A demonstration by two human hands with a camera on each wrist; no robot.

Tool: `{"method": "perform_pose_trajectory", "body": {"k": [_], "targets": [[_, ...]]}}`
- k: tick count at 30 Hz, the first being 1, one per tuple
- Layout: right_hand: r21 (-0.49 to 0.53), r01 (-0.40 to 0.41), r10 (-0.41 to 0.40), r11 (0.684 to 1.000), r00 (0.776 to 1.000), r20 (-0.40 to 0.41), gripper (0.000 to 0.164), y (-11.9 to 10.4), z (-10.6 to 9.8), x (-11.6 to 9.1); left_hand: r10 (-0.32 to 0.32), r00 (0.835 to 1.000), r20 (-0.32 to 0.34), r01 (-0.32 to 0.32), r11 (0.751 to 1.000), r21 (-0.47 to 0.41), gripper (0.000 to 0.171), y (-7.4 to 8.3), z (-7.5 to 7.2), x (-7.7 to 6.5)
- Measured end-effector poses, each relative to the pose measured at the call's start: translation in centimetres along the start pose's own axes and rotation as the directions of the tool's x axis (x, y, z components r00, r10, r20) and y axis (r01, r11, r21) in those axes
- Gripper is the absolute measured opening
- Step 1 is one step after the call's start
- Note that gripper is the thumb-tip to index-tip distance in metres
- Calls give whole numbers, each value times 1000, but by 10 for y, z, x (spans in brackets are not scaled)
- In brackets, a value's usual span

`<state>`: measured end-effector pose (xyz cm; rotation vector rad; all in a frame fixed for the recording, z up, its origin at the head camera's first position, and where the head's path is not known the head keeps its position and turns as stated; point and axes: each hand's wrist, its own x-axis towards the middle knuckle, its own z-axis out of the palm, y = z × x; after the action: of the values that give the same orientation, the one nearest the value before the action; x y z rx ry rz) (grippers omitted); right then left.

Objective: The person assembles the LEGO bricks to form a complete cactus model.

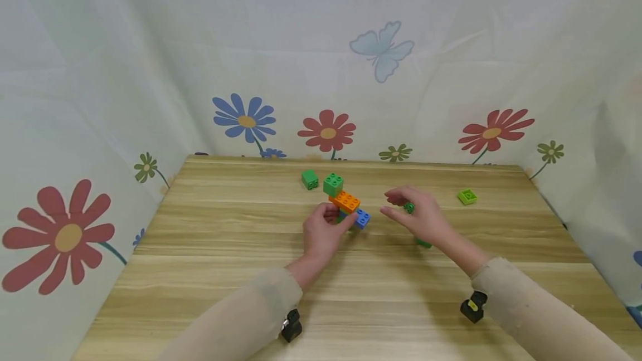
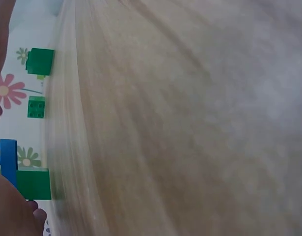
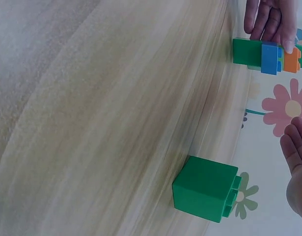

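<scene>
My left hand (image 1: 321,234) pinches a stack of toy building bricks from the side. The stack has a green brick (image 2: 34,184) at the bottom, a blue brick (image 1: 362,219) over it, then an orange brick (image 1: 346,200) and a green brick (image 1: 333,184) on top. In the right wrist view a thin lime strip shows between the blue and the orange. To the right my right hand (image 1: 423,217) hovers with thumb and fingers apart, holding nothing. A studded green brick (image 1: 408,208) shows between them, and another green brick (image 3: 205,189) sits below its wrist.
Behind the stack, to its left, a green brick (image 1: 310,179) lies on its side on the wooden table (image 1: 241,227). A lime brick (image 1: 467,196) lies at the far right. White flowered cloth (image 1: 286,60) closes off the table's back and sides.
</scene>
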<state>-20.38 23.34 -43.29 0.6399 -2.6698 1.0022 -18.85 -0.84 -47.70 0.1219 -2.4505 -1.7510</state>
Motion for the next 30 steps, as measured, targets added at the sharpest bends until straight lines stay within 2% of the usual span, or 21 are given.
{"method": "perform_pose_trajectory", "body": {"k": [6, 18, 30], "targets": [[7, -1, 1, 1000, 1000, 6, 37, 1, 2, -1, -10, 1000, 2, 10, 1000, 4, 44, 0, 2, 2], [0, -8, 8, 1000, 1000, 13, 36, -1, -1, -1, 38, 999, -1, -37, 996, 86, 39, 0, 1, 6], [-33, -19, 20, 999, 999, 32, 38, 4, -6, -3, 31, 1000, -2, -31, 997, 68, 34, 2, 3, 5]]}}
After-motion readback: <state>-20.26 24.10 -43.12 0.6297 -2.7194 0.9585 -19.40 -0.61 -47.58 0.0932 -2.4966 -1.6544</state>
